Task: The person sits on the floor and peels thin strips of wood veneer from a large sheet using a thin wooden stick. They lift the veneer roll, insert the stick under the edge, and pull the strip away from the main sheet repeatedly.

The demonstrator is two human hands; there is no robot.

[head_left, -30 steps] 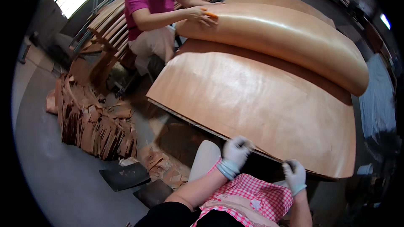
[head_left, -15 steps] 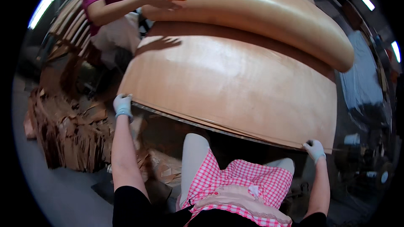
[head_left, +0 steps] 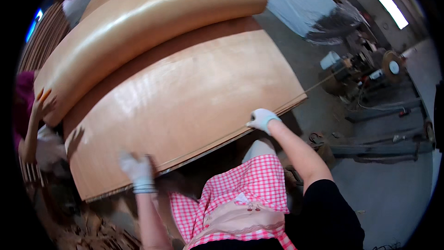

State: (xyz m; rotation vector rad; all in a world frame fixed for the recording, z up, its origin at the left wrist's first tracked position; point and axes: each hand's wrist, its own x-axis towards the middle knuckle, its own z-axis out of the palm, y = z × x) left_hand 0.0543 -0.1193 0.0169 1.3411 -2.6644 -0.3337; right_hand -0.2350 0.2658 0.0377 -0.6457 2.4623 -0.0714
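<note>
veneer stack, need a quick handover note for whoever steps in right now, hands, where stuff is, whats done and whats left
Left hand: gloved, on the near edge of the top veneer sheet, towards its left end; blurred, so grip unclear.
Right hand: gloved, fingers closed on the same near edge further right.
Things: the sheet lies flat on the stack. A rolled sheet lies across the far side, with a co-worker's hand at its left end.
Done: both hands are at the edge.
Left: the sheet is not lifted or shifted off the stack yet.
</note>
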